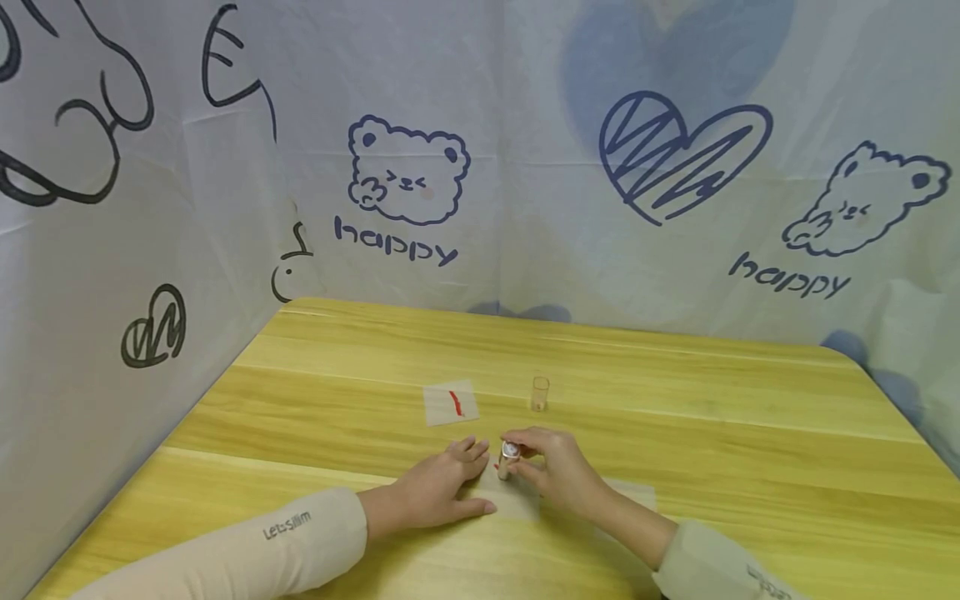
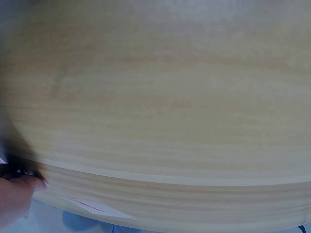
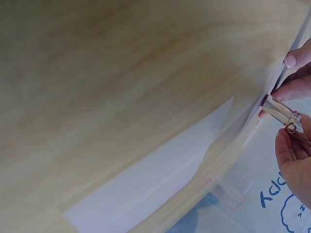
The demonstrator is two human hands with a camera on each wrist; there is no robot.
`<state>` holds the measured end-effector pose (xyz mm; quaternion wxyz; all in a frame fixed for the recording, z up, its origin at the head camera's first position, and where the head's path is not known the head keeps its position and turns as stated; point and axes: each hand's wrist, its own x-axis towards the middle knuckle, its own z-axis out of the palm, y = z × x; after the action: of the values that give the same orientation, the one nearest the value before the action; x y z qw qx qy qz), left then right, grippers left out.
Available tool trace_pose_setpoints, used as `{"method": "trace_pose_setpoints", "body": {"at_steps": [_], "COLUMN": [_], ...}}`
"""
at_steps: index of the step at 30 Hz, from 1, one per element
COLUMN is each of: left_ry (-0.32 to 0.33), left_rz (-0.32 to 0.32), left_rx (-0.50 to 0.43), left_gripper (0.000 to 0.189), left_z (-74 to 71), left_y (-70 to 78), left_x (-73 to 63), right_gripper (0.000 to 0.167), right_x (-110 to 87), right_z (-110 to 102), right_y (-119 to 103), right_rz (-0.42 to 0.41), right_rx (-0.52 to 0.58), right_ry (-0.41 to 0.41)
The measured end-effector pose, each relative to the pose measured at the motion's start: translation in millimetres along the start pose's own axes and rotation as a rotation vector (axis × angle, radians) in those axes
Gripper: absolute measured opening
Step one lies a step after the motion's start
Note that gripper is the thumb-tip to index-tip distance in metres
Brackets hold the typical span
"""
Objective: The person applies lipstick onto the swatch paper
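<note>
My right hand (image 1: 562, 471) pinches a lipstick (image 1: 510, 452) between thumb and fingertips. In the right wrist view the shiny lipstick tube (image 3: 281, 110) slants with its dark red end right at the paper. A small red mark shows beside the tube in the head view. That white paper square (image 1: 517, 500) lies partly under both hands. Fingers spread, my left hand (image 1: 442, 485) rests at the paper's left edge, its thumb along the near side. Beyond the hands stands a clear tube-shaped cap (image 1: 540, 393).
Behind my left hand lies another white square (image 1: 438, 406) with a red stroke. A further sheet (image 1: 637, 493) is partly covered by my right forearm. The wooden table (image 1: 337, 358) meets a printed white cloth (image 1: 525, 208) at the back and left.
</note>
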<state>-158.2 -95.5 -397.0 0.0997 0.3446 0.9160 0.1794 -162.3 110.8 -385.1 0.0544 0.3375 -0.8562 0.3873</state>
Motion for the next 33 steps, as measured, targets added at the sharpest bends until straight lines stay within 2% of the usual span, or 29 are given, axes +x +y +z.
{"method": "trace_pose_setpoints", "body": {"at_steps": [33], "left_ry": [-0.001], "left_rz": [-0.006], "left_rx": [0.003], "left_gripper": [0.066], "left_z": [0.3], "left_y": [0.0], "left_x": [-0.5], "right_gripper": [0.033], "right_x": [-6.7], "right_z": [-2.1], "right_y": [-1.9], "right_rz": [-0.004], "right_rx": [-0.02], "right_ry": [0.006]}}
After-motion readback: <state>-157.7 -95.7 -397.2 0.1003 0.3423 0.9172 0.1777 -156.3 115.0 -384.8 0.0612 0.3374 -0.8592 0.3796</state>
